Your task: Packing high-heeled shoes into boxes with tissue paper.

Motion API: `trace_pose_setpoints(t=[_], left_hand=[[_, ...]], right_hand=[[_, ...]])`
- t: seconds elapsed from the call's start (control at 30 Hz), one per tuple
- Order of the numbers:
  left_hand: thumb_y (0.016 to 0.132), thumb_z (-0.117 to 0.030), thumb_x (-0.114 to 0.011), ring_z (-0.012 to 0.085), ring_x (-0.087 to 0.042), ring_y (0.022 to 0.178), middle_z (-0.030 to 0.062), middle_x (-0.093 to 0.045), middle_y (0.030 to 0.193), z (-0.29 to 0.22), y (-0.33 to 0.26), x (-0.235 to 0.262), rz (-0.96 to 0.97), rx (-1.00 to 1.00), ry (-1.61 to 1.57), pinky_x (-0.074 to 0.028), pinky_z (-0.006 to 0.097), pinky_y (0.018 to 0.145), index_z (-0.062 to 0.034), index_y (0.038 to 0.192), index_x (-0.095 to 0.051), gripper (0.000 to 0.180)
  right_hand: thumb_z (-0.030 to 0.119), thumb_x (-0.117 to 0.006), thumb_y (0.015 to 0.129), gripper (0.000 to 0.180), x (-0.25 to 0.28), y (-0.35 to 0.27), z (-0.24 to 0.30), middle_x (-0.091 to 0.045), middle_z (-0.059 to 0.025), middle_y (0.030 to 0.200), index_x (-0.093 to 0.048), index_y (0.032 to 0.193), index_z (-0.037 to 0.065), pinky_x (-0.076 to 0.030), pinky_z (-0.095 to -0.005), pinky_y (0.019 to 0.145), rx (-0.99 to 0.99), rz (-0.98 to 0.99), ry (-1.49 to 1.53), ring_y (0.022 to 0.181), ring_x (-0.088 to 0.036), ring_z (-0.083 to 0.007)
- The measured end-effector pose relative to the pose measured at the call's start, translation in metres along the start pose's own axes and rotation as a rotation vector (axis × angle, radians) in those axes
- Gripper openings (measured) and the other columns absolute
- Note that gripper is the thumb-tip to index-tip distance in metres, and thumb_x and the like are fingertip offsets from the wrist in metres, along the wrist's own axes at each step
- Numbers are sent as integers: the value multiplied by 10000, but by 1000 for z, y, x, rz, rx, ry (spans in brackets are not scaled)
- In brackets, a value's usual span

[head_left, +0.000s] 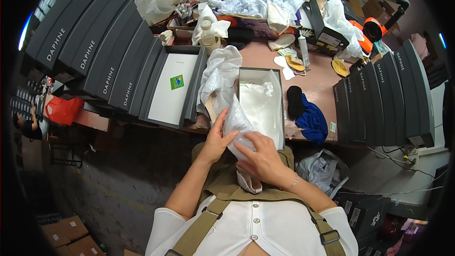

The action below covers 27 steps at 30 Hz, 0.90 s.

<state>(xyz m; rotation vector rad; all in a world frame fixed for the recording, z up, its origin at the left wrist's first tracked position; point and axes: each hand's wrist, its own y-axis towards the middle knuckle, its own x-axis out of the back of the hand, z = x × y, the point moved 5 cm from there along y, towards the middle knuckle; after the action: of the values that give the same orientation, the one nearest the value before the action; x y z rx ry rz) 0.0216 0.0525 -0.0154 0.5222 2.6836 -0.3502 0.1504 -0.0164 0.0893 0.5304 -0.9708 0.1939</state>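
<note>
My left hand (218, 138) is closed on the side of a shoe wrapped in a translucent white sheet (238, 118). My right hand (263, 157) presses its fingers against the same wrapping from the other side. A pale, textured shoe end (250, 182) pokes out of the wrap below my right hand, over my lap. Just beyond my hands, an open dark grey shoe box (283, 114) lies lined with white tissue paper (260, 104). To its left rests a crumpled white sheet (221, 68), with a beige shoe (211, 103) partly showing beside it.
Dark grey shoe boxes (95, 61) stand in a row on the left, beside an open box with a white lining (166, 99). More boxes (384, 99) stand at the right. A blue cloth (313, 121) and a black rounded item (295, 102) lie right of the lined box. Crumpled paper (256, 0) is heaped behind.
</note>
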Motion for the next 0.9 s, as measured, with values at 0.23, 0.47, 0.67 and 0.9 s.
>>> trace_pose_setpoints(t=[0.23, 0.47, 0.67, 0.9], left_hand=[[801, 99, -586, 184, -411, 1264, 134, -354, 1445, 8, -2, 5, -30, -7, 54, -346, 298, 1044, -42, 1489, -206, 798], [796, 117, -522, 174, -420, 1257, 123, -373, 1429, 2, -11, 15, -105, -51, 39, -350, 290, 1040, -3, 1484, -192, 772], [825, 83, -509, 178, -404, 1276, 123, -356, 1436, -15, -6, 0, -71, -88, 48, -331, 295, 1057, -7, 1489, -178, 748], [882, 38, -496, 195, -342, 1320, 162, -314, 1458, -15, -4, -13, -124, -226, 361, -276, 292, 1078, 4, 1493, -122, 716]], right_hand=[[66, -636, 797, 364, -46, -10, -46, -617, -169, 1008, -612, 1160, 54, -505, -375, 680, -363, 104, 564, 761, -610, -330], [138, -675, 790, 277, -44, -10, -28, -611, -96, 1041, -659, 1063, 92, -383, -376, 788, -104, 147, 158, 992, -543, -257], [25, -678, 695, 544, -41, 12, -49, -574, -93, 1129, -514, 1212, 68, -393, -430, 882, -180, -257, 67, 1071, -501, -321], [43, -623, 739, 529, -64, 34, -74, -591, -190, 977, -460, 1242, 27, -515, -435, 654, -219, -240, 158, 806, -618, -367]])
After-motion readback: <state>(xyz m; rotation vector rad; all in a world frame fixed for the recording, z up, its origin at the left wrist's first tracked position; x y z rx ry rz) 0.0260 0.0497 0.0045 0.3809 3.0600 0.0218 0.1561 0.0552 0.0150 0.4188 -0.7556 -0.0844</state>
